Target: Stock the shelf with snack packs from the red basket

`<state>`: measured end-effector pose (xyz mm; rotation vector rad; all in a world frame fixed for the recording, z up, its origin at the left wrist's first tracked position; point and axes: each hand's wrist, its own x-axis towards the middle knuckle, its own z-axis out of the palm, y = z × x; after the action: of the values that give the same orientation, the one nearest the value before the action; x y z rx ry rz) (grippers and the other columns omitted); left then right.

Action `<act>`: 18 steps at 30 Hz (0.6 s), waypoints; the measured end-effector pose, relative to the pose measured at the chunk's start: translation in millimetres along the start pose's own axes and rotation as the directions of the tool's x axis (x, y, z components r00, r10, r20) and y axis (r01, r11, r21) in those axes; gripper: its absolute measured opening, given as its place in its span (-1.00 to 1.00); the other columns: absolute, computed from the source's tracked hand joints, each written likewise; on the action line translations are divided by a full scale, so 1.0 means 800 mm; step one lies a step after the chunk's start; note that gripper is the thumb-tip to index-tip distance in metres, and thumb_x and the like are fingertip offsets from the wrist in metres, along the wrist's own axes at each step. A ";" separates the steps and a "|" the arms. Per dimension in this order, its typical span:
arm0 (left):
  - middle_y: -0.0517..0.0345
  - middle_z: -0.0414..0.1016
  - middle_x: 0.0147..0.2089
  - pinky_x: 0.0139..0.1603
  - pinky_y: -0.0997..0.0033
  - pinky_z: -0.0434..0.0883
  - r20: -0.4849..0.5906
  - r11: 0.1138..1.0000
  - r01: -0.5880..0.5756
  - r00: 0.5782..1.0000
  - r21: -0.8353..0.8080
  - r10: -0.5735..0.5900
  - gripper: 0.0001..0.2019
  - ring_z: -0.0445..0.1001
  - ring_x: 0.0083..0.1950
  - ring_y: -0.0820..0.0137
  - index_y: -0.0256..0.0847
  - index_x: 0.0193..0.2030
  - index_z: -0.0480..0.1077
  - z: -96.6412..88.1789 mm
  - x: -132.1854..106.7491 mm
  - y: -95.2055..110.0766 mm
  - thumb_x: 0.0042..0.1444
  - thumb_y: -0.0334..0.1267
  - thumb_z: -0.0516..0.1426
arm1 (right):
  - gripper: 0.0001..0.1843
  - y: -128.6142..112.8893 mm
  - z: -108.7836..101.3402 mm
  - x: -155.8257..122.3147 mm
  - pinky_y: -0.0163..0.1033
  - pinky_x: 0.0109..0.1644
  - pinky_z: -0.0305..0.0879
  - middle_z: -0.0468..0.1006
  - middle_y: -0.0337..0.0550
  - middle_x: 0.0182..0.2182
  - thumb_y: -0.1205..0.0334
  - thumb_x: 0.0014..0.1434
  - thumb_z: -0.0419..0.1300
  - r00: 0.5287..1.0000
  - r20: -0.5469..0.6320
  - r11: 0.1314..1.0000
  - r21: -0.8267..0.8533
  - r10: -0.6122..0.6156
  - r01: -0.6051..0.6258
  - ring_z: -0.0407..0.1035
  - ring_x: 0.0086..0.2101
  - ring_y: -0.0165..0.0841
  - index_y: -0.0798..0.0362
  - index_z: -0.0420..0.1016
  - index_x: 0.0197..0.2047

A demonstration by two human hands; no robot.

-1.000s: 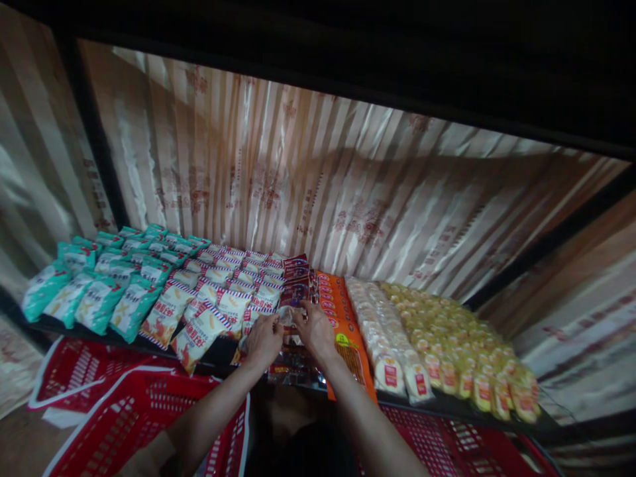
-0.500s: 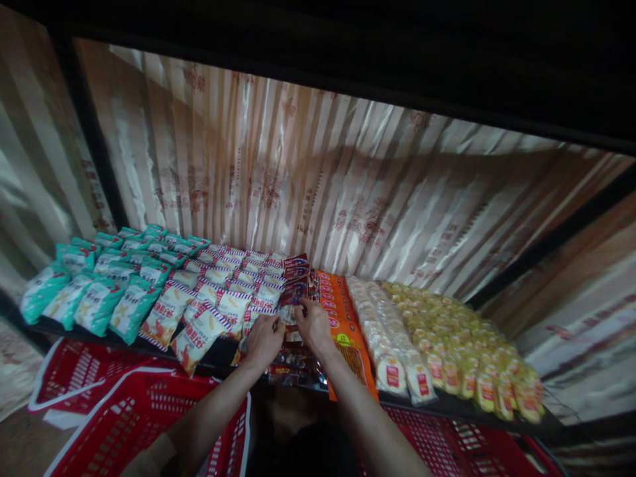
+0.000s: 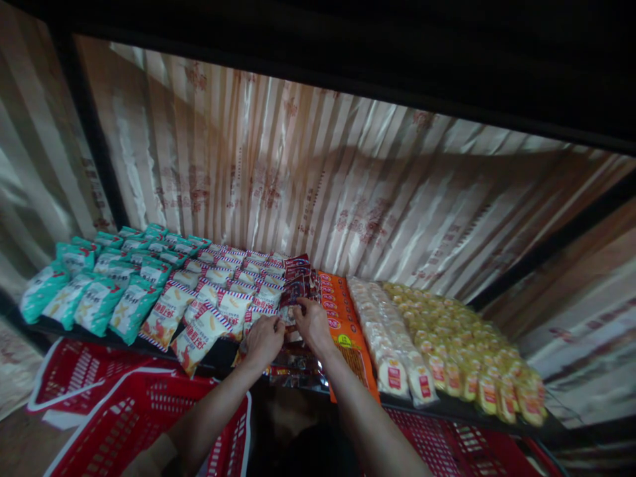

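In the middle of the shelf, several dark maroon snack packets [image 3: 297, 289] lie in a row running back to the curtain. My right hand [image 3: 314, 324] has its fingers closed on the right side of the nearest of these packets. On the left, my left hand [image 3: 265, 339] is closed with its fingertips at the packet's lower left edge; my fingers partly cover that spot. White snack bags with striped tops [image 3: 235, 303] lie just left of my left hand. Flat orange packets [image 3: 342, 324] are right beside my right hand.
Teal bags [image 3: 134, 301] fill the left end of the black shelf [image 3: 293, 391]; white round-cake packs [image 3: 392, 371] and yellow-wrapped packs [image 3: 462, 344] lie at the right. Red baskets [image 3: 163, 397] stand below the front edge. A dark upper shelf [image 3: 348, 53] hangs overhead, with a striped curtain [image 3: 278, 159] behind.
Both hands stay at nearly the same spot. The maroon packet between them has tilted slightly, and the fingers have shifted a little.
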<state>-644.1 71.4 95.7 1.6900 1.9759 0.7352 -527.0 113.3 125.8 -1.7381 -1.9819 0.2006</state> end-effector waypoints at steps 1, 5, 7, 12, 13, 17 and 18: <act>-0.02 0.48 0.00 0.06 0.36 0.28 -0.004 1.000 -0.003 1.000 0.007 0.003 -0.63 0.40 0.04 0.28 -0.23 0.00 0.42 0.001 0.000 0.000 0.21 -0.20 -0.10 | -0.64 0.000 0.000 0.000 -0.29 -0.02 0.27 0.56 0.03 -0.14 0.27 0.16 -0.01 1.000 0.004 1.000 -0.003 0.001 -0.001 0.43 -0.10 -0.30 0.16 0.49 -0.05; -0.02 0.46 0.02 0.09 0.36 0.26 -0.025 1.000 -0.014 1.000 0.012 0.014 -0.63 0.39 0.06 0.28 -0.25 0.04 0.39 0.004 0.000 0.000 0.20 -0.21 -0.08 | -0.63 0.002 0.001 0.000 -0.29 -0.01 0.27 0.55 0.04 -0.13 0.29 0.16 0.00 1.000 0.016 1.000 -0.015 -0.006 0.006 0.41 -0.08 -0.30 0.17 0.47 -0.02; -0.02 0.45 0.03 0.11 0.37 0.25 -0.029 1.000 -0.025 0.999 0.016 0.025 -0.63 0.38 0.06 0.29 -0.26 0.04 0.39 0.004 -0.001 0.000 0.20 -0.21 -0.08 | -0.63 0.003 0.001 -0.002 -0.30 -0.01 0.26 0.54 0.05 -0.12 0.29 0.15 0.01 1.000 0.024 1.000 -0.011 -0.008 0.008 0.41 -0.08 -0.31 0.17 0.47 -0.02; 0.01 0.45 0.03 0.13 0.40 0.22 -0.033 0.999 -0.041 0.999 0.027 0.041 -0.64 0.36 0.09 0.33 -0.24 0.06 0.37 0.004 -0.003 0.000 0.21 -0.22 -0.07 | -0.64 0.000 -0.004 -0.009 -0.30 -0.06 0.28 0.51 0.01 -0.09 0.25 0.17 0.01 1.000 0.018 0.999 -0.052 0.001 0.000 0.42 -0.12 -0.32 0.07 0.47 -0.02; 0.02 0.44 0.04 0.14 0.40 0.22 -0.035 0.999 -0.044 0.998 0.028 0.044 -0.64 0.35 0.09 0.33 -0.22 0.07 0.36 0.005 -0.004 0.000 0.22 -0.21 -0.08 | -0.64 0.000 -0.005 -0.011 -0.30 -0.09 0.29 0.49 0.01 -0.08 0.23 0.17 0.01 1.000 0.010 0.998 -0.066 0.011 -0.010 0.42 -0.14 -0.32 0.05 0.48 -0.02; 0.00 0.42 0.06 0.15 0.40 0.21 -0.054 0.998 -0.061 0.997 0.025 0.062 -0.62 0.33 0.11 0.33 -0.25 0.10 0.33 0.007 -0.005 0.000 0.22 -0.21 -0.09 | -0.64 0.000 -0.006 -0.017 -0.32 -0.17 0.30 0.46 -0.03 -0.09 0.19 0.20 -0.01 1.000 -0.009 0.996 -0.079 0.028 -0.029 0.42 -0.19 -0.35 -0.02 0.47 0.00; -0.01 0.41 0.07 0.15 0.39 0.21 -0.057 0.998 -0.062 0.996 0.025 0.063 -0.62 0.33 0.12 0.32 -0.26 0.10 0.33 0.007 -0.005 0.000 0.22 -0.21 -0.09 | -0.64 0.000 -0.006 -0.018 -0.33 -0.19 0.30 0.45 -0.05 -0.10 0.18 0.20 -0.01 1.000 -0.011 0.997 -0.077 0.028 -0.029 0.42 -0.20 -0.36 -0.04 0.48 -0.01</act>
<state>-640.0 68.0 91.0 1.7701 1.9848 0.7948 -523.5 98.7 126.4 -1.8124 -1.9823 0.1263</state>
